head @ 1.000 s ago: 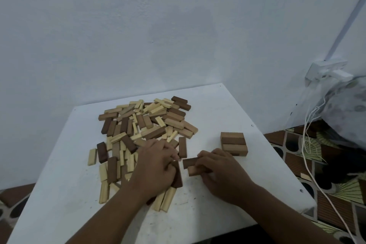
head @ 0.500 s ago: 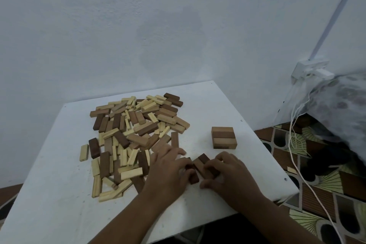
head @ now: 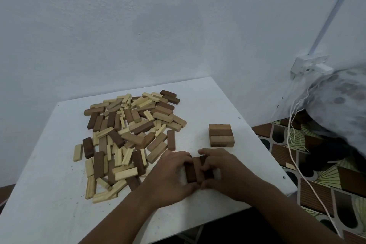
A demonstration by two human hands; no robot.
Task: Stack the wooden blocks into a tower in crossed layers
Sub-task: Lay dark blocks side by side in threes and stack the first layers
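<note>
Step in hand, by judgement: squaring a set of dark brown blocks point(head: 195, 168) into a flat row on the white table point(head: 227, 103), near its front edge. Left hand point(head: 170, 176) and right hand point(head: 225, 172) pressed against opposite sides of the row, fingers curled in, pinching the blocks together. Block count between the hands: probably three, partly hidden by fingers. Started tower point(head: 221, 135) just beyond the hands, apart from them: low, apparently two layers, mid-brown. Loose pile of blocks point(head: 128, 136) to the left, mixed pale, tan and dark, lying at all angles. Next move likely requires: lifting the row as one unit under steady inward pressure, turning it crosswise to the top layer, lowering it flush. Risk: middle block slipping out.
</note>
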